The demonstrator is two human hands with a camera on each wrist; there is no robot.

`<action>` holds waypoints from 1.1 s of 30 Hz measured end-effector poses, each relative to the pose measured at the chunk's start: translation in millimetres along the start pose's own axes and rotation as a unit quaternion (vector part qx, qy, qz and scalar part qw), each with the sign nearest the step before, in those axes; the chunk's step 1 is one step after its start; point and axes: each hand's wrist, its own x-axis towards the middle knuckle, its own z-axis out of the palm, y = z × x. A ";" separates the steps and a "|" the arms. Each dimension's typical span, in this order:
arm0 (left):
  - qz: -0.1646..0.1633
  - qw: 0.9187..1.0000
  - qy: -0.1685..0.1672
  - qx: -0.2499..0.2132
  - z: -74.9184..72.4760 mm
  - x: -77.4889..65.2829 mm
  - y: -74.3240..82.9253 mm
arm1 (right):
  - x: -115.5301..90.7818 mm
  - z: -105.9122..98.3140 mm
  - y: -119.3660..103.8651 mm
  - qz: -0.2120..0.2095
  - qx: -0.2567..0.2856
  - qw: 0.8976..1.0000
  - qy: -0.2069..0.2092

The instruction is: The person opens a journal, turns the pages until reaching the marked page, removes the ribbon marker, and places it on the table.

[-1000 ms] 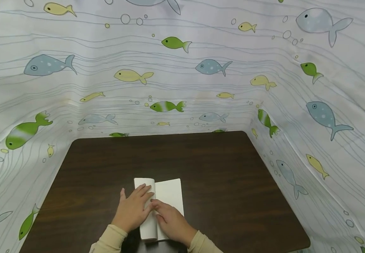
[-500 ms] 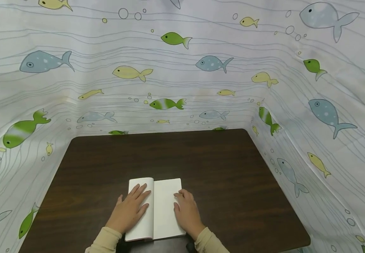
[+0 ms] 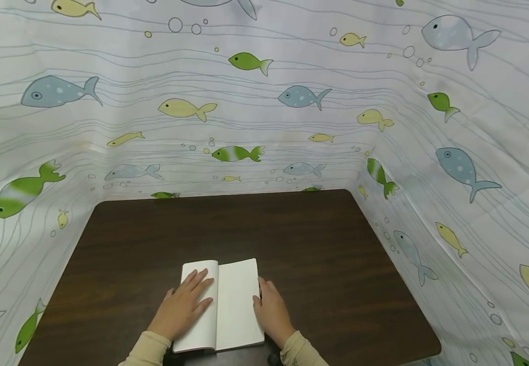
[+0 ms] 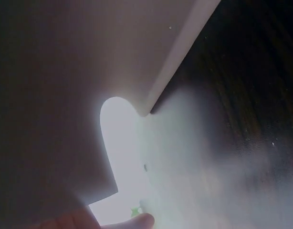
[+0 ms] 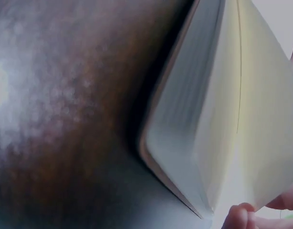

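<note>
A notebook (image 3: 237, 310) lies spread on the dark table, its visible pages blank and white. My left hand (image 3: 177, 307) rests with fingers spread across the left page (image 3: 205, 330), pressing it down. At the right edge, my right hand (image 3: 273, 311) has its thumb on the page margin and its fingers bent around the side. In the right wrist view the page block (image 5: 184, 95) shows edge-on, with fingertips (image 5: 239, 215) at a sheet's lower edge. The left wrist view shows the notebook's shadowed page (image 4: 65, 95) and a fingertip (image 4: 144, 220) at the bottom.
The brown table (image 3: 228, 223) extends behind and to both sides of the notebook. White fabric with printed fish (image 3: 246, 122) surrounds it at the back, left and right. A dark object (image 3: 273, 358) sits near the right wrist.
The right hand has moved from the notebook's centre to its right edge, slipping its fingers around the side. The left page has opened out flatter, and the left hand has shifted left with it.
</note>
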 end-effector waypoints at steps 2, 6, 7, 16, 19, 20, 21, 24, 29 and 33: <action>0.000 1.000 0.000 0.000 0.4 -0.6 -0.5 | -0.1 -0.2 0.7 -0.002 0.016 1.000 -0.001; -0.001 1.000 0.003 0.002 1.8 -2.1 -2.7 | 0.1 0.3 2.2 -0.003 0.042 0.999 -0.003; -0.001 1.000 0.003 0.002 2.2 -2.4 -3.3 | 0.0 0.6 2.5 -0.002 0.050 0.999 -0.002; -0.005 1.000 0.000 -0.003 2.7 -3.8 -3.9 | -2.8 1.7 -2.1 0.005 0.105 0.994 0.026; -0.005 1.000 0.001 -0.002 2.4 -4.1 -3.6 | -3.3 1.8 -4.6 0.013 0.115 0.993 0.031; -0.006 1.000 0.001 -0.002 2.5 -4.3 -3.6 | -3.6 1.8 -5.1 0.015 0.115 0.993 0.033; -0.007 1.000 0.000 -0.002 2.7 -4.5 -3.8 | -3.8 2.2 -5.4 0.016 0.115 0.993 0.035; -0.008 1.000 -0.002 -0.003 3.1 -4.7 -4.2 | -4.5 3.6 -5.7 0.009 0.102 0.994 0.047; -0.006 1.000 0.002 -0.006 3.0 -5.4 -4.7 | -5.9 5.1 -6.5 -0.010 0.071 0.996 0.062; 0.004 1.000 0.020 -0.007 2.5 -6.6 -6.2 | -7.1 6.1 -9.4 -0.036 0.047 0.994 0.089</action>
